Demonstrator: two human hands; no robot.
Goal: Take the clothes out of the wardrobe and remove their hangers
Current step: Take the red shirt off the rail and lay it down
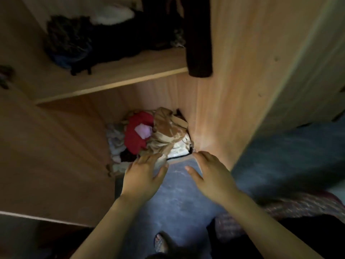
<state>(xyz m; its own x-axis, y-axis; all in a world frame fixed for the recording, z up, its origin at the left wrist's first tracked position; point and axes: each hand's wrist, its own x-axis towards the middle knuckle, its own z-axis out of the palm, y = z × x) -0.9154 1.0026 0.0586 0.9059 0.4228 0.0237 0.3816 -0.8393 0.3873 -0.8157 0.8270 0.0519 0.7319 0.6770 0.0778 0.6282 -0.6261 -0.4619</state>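
**Item 1.** Light wood-grain wardrobe [233, 81], open, seen from above.

**Item 2.** Lower compartment, floor level: a loose heap of clothes.
- Crumpled tan satin-look garment [168, 131] on top at R.
- Soft red garment [135, 141] just beside it, w/ a small pink cloth [142, 130] lying on it.
- Pale whitish cloths [115, 141] at L.
- All unfolded, dropped rather than stacked. Prob. why both hands go in together: a heap wants scooping, not a pinch.
- No hanger seen here. Thin black line [179, 155] at the near edge may be trim or a hanger; can't tell.

**Item 3.** Left hand [143, 174]: palm down, fingers straight and spread, holding nothing. Fingertips at the tan garment's near edge; contact uncertain.

**Item 4.** Right hand [211, 174]: likewise flat and empty. It is over the floor by the wardrobe's R front corner, just beside the heap. Hands set apart, likely to bracket the pile.

**Item 5.** Middle wooden shelf [121, 77]: dark bundled clothes [89, 43], w/ a white soft item [112, 15] behind them. Both sit toward the back.

**Item 6.** Dark brown hanging garment [198, 43] at R, its hem below the shelf edge. Presumably on a hanger, but its top is out of view.

**Item 7.** Grey-blue floor [177, 193], sandalled foot [160, 242], patterned fabric [280, 212] at R.

**Status (est.):** nothing gripped or taken out; early in the task.
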